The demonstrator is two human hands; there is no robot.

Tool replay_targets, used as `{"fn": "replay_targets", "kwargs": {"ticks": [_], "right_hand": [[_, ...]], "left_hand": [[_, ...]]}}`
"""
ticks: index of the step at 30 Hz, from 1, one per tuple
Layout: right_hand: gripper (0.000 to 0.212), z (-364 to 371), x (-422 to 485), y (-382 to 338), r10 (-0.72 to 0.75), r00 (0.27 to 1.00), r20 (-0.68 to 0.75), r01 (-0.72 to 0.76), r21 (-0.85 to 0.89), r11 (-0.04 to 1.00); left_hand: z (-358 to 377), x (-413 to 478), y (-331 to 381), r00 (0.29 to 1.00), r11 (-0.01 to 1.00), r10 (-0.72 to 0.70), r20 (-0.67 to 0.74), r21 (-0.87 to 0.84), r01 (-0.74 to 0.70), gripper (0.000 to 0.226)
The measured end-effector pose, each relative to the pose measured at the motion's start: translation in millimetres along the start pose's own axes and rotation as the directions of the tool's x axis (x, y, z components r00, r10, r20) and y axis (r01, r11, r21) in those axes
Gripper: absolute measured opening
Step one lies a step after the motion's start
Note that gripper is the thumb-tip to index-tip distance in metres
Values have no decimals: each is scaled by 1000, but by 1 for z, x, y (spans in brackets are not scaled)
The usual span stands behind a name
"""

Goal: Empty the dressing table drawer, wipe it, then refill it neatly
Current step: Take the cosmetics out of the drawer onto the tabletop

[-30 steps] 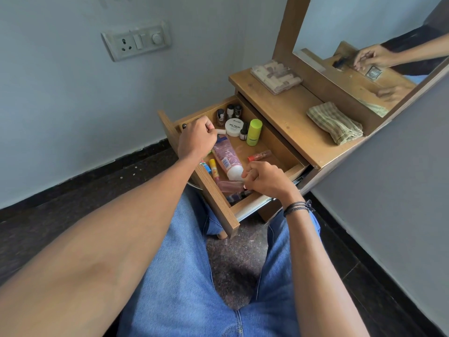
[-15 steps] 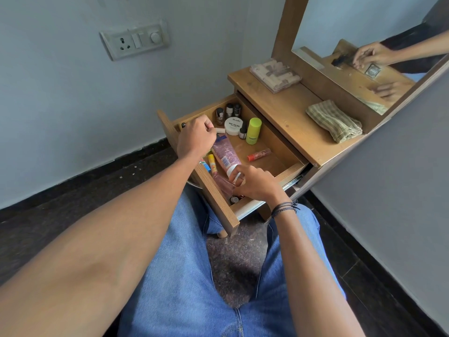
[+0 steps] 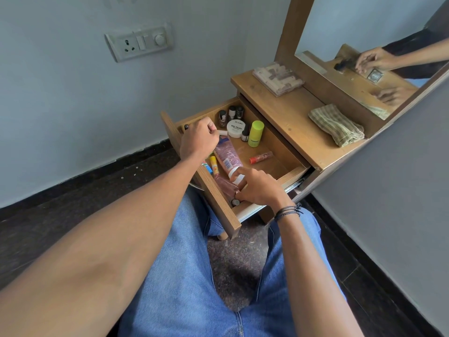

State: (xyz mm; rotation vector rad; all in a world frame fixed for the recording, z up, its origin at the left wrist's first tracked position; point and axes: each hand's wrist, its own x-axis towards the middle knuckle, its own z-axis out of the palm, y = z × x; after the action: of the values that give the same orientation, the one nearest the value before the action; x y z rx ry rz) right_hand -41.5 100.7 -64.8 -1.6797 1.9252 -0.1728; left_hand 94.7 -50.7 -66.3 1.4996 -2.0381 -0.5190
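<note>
Wooden drawer (image 3: 267,162) part-filled — slim stick (image 3: 186,127) clenched in left hand (image 3: 198,139); right hand (image 3: 260,188), grip unclear, has been shifted onto the pink tube (image 3: 227,154) — sorting is judged unfinished.

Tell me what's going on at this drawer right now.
A person sits at the open drawer, which holds many cosmetics. The left hand grips a slim stick at the far corner; the right hand pinches the pink tube at its white cap. The checked cloth lies folded on the tabletop. Whether this is emptying or refilling is unclear.
</note>
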Motion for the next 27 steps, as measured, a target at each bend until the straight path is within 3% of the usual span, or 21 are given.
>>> {"fn": "replay_targets", "kwargs": {"ticks": [6, 10, 14, 22, 27], "right_hand": [[71, 2, -2, -5, 0, 986, -169, 44, 257, 965], [32, 10, 6, -9, 0, 930, -368, 111, 278, 954], [21, 21, 11, -22, -30, 855, -518, 213, 299, 930], [46, 46, 24, -31, -85, 876, -476, 231, 257, 938], [42, 49, 30, -28, -87, 880, -467, 207, 214, 955]], "left_hand": [[0, 1, -1, 1000, 1000, 3, 10, 0, -3, 8], [0, 2, -1, 1000, 1000, 6, 20, 0, -6, 9], [0, 1, -2, 1000, 1000, 11, 16, -1, -11, 9], [2, 2, -3, 1000, 1000, 28, 9, 0, -28, 10], [3, 2, -4, 999, 999, 32, 11, 2, -32, 10]]}}
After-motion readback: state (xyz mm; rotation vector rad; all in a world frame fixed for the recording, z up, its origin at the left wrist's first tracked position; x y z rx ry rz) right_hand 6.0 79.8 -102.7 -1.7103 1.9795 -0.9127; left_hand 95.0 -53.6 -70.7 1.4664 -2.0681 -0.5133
